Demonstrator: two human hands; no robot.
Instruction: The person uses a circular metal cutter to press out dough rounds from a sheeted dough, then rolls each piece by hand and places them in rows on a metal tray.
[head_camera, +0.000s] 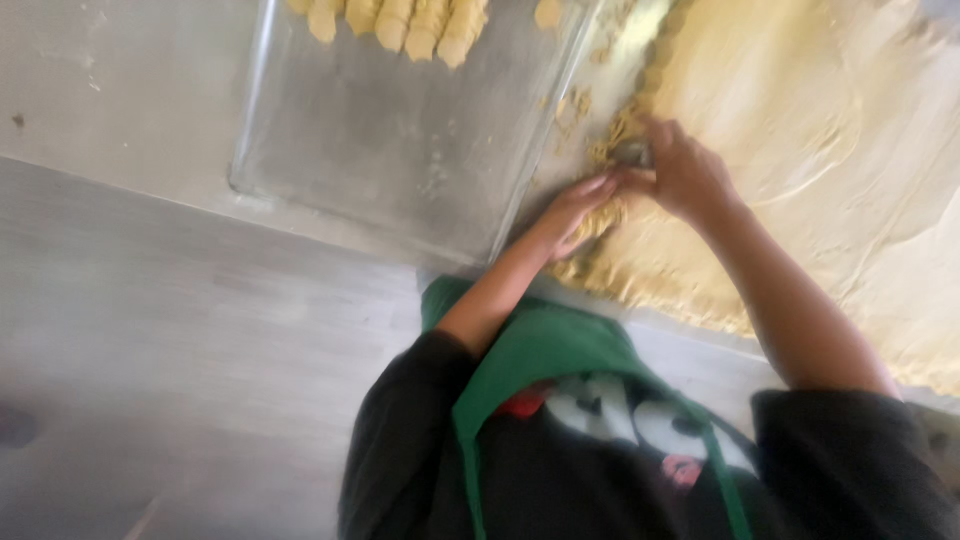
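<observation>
Grey counter (120, 70) fills the upper left, and below it a grey floor (180, 350) is visible. On the counter lies a metal baking tray (400, 150), with a row of cut dough pieces (400, 20) at its far edge. Just right of the tray, the left hand (570, 215) rests with fingers stretched, touching the edge of the rolled dough sheet (830, 130). The right hand (685, 175) is beside it, fingers curled around a small metal cutter (632, 153) and pressing it on the dough near the crumbs (580, 105). The dough sheet spreads widely to the right of both hands.
</observation>
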